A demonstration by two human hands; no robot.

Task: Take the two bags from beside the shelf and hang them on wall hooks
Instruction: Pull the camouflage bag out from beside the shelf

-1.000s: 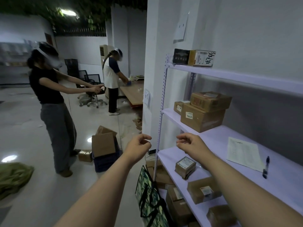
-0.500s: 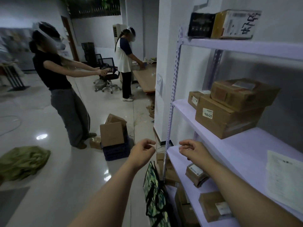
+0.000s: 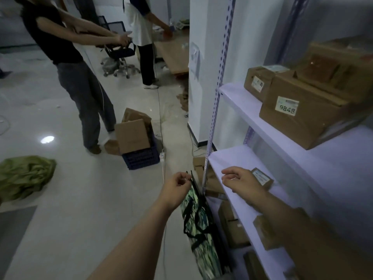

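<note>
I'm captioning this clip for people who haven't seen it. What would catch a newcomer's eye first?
Probably the two hands reaching in: the left hand at the black strap of a green patterned bag leaning by the shelf, the right hand over the shelf's edge. Next, the cardboard box labelled 9848 higher up at right, and a person in black on the left.

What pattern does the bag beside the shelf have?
The bag has a green-and-white leafy print with black straps, seen best in the head view.
</note>
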